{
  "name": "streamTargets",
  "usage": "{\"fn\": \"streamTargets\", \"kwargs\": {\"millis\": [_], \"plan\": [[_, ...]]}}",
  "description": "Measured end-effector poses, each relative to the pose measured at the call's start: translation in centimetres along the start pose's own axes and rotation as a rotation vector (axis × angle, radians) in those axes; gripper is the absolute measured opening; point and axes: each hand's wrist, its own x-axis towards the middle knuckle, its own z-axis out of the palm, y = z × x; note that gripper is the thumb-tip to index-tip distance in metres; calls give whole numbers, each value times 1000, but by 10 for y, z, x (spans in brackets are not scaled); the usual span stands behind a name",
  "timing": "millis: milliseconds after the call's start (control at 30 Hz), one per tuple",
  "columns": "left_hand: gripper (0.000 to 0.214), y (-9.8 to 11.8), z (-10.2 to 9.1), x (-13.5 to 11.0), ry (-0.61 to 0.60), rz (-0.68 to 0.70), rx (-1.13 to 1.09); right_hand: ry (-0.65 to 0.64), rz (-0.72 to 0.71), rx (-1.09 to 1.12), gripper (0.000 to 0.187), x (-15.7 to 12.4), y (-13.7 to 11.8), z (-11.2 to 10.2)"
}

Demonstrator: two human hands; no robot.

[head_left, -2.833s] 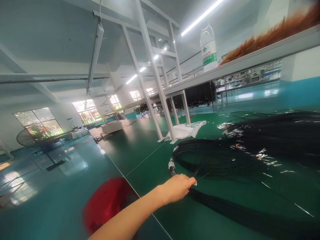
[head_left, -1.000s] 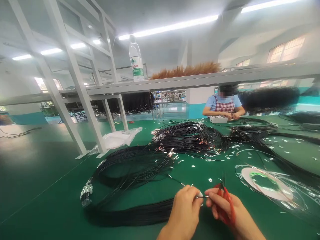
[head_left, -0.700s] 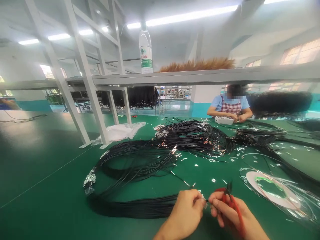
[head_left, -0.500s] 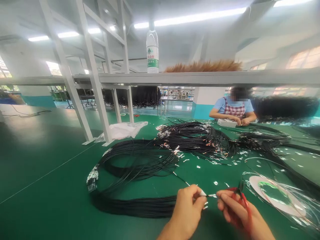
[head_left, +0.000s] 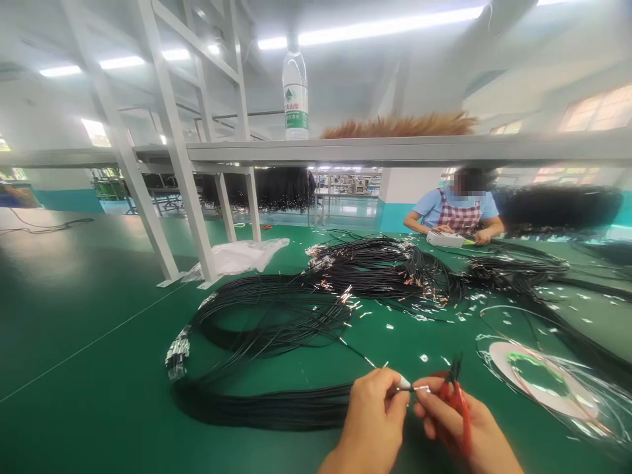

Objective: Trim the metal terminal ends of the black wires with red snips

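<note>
Between thumb and forefinger, my left hand (head_left: 371, 418) pinches the end of a black cable (head_left: 403, 388), its white tip pointing right. My right hand (head_left: 476, 421) is closed around red-handled pliers (head_left: 465, 416) whose dark jaws point up and away. With its thumb and forefinger the same hand also pinches the silvery-white end piece (head_left: 422, 388) at the cable's tip. A thick bundle of black cables (head_left: 266, 407) curves across the table and passes behind my left hand. Shiny wrapping (head_left: 178, 355) binds the bundle on its left bend.
To the right lies a white disc-shaped spool (head_left: 582, 398) with loose wires. Further back are piled black cables (head_left: 370, 263) and scattered white scraps (head_left: 423, 358). A shelf frame (head_left: 190, 204) bears a water bottle (head_left: 296, 99). A co-worker (head_left: 457, 214) sits opposite.
The pliers and my right hand have shifted left, closer to my left hand, and the jaws stand more upright. The view has drifted slightly. The co-worker's hands have moved apart.
</note>
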Motion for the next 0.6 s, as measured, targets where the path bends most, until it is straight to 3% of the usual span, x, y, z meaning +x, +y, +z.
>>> {"fn": "streamTargets", "kwargs": {"millis": [167,300,600], "plan": [[12,5,-3,3,-30,-111,-152,-38,-8,-20,44,1,4,2],[13,6,-8,7,-5,-169,-304,-86,-40,-211,51,0,3,5],[16,13,-12,10,111,-180,-367,-242,59,-488,63,-4,10,5]]}}
